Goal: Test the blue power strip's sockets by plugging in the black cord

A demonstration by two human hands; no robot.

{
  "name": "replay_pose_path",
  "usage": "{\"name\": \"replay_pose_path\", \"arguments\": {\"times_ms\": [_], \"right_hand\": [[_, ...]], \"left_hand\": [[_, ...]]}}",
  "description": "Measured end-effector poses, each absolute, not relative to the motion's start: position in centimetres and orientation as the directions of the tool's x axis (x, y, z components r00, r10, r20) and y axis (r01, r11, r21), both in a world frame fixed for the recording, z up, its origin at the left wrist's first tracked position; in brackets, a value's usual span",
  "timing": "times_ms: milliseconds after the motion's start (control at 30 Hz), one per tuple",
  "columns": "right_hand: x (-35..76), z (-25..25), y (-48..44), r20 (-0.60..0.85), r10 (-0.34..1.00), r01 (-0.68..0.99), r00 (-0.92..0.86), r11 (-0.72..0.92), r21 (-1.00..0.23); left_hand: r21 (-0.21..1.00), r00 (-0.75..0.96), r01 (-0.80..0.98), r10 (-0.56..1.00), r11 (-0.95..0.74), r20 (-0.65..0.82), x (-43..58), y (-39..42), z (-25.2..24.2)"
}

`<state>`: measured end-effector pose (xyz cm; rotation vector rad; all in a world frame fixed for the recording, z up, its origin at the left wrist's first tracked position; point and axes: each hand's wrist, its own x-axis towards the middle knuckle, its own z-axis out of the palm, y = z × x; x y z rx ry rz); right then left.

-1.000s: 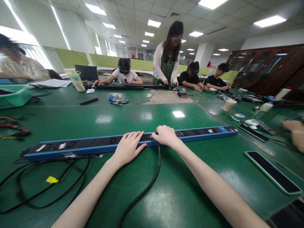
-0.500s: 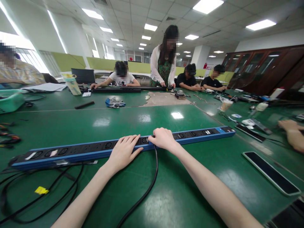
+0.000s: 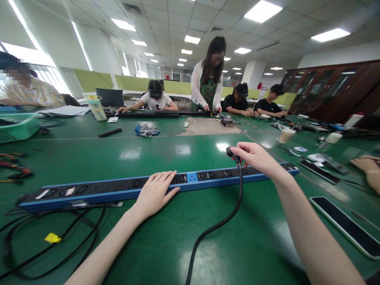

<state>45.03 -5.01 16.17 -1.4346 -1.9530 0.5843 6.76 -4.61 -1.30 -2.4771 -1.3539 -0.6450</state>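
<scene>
A long blue-and-black power strip [image 3: 113, 185] lies across the green table in front of me, with sockets along its top and one blue socket [image 3: 192, 177] near the middle. My left hand [image 3: 157, 192] rests flat over the strip just left of that socket, fingers stretched out. Above the strip's right part, my right hand [image 3: 252, 155] grips a black power plug [image 3: 229, 151] between thumb and fingers, apart from the sockets. From the plug a black cable [image 3: 221, 225] hangs down and curves towards the table's near edge. The plug's pins cannot be made out.
A coiled black cord with a yellow tag [image 3: 52, 238] lies at left, below a green basket [image 3: 20, 128]. To the right is a phone [image 3: 346, 225]. Gloves [image 3: 147, 130] and a black bar [image 3: 109, 132] lie farther back. Several people sit or stand around the table.
My right hand has lifted the plug off the middle of the power strip and carried it right, uncovering the blue socket. My left hand has stayed on the strip.
</scene>
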Motion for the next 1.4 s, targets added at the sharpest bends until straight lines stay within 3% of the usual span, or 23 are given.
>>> {"name": "replay_pose_path", "arguments": {"times_ms": [167, 467, 633, 833, 1267, 1400], "right_hand": [[50.2, 15.1, -3.4, 0.104, 0.986, 0.761, -0.133, 0.169, -0.626], [47.7, 12.4, -1.8, -0.008, 0.987, 0.972, -0.159, 0.156, -0.178], [45.7, 10.7, -1.6, -0.021, 0.978, 0.977, -0.209, 0.208, -0.054], [44.5, 9.5, -1.4, 0.023, 0.987, 0.987, -0.158, 0.158, -0.012], [44.7, 8.7, -0.6, -0.04, 0.986, 0.982, -0.162, 0.157, -0.101], [43.6, 8.2, -0.8, -0.017, 0.991, 0.99, -0.135, 0.134, -0.046]], "left_hand": [[-0.03, 0.469, 0.852, 0.734, -0.523, 0.491, 7.1, -4.6, -1.4], [-0.057, 0.489, 0.846, 0.728, -0.53, 0.481, 7.3, -4.3, -1.6], [-0.063, 0.49, 0.846, 0.723, -0.53, 0.487, 7.3, -4.2, -1.8], [-0.051, 0.484, 0.848, 0.732, -0.527, 0.479, 7.4, -4.3, -1.8], [-0.046, 0.477, 0.853, 0.741, -0.52, 0.472, 7.4, -4.3, -1.8], [-0.035, 0.472, 0.853, 0.739, -0.522, 0.481, 7.4, -4.3, -1.8]]}}
